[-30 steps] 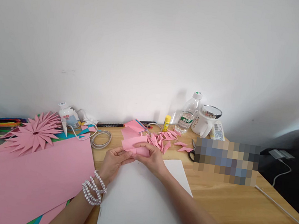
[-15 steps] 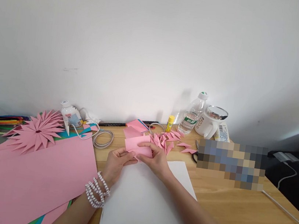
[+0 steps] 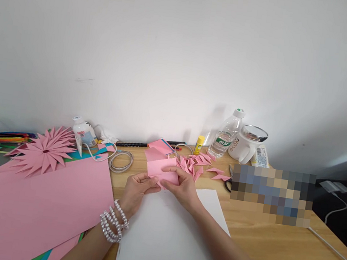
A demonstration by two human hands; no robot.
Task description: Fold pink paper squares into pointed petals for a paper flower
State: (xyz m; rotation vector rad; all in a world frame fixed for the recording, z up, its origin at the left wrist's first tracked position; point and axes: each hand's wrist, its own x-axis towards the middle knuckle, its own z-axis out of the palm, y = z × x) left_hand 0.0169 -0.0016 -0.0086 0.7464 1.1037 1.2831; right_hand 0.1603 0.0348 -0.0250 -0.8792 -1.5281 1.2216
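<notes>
A small piece of pink paper (image 3: 157, 168) is held up between my two hands, over the far end of a white board (image 3: 170, 241). My left hand (image 3: 139, 187), with beaded bracelets at the wrist, pinches its lower left edge. My right hand (image 3: 183, 188) grips its right side, thumb at the bottom and fingers over the front. The paper's lower edge is partly hidden by my fingers. Just behind it lie several folded pink paper pieces (image 3: 193, 163) and a stack of pink paper squares (image 3: 161, 146).
Large pink sheets (image 3: 40, 206) and spiky pink paper rosettes (image 3: 44, 151) lie on the left. At the back stand a glue stick (image 3: 199, 145), a water bottle (image 3: 226, 135) and a white mug (image 3: 244, 146). Scissors (image 3: 228, 183) lie on the right, beside a blurred-out patch. A cable (image 3: 122, 161) is coiled centre-left.
The view has shifted slightly, so everything sits a little further right and lower. Both hands keep hold of the pink paper, with hardly any change in grip.
</notes>
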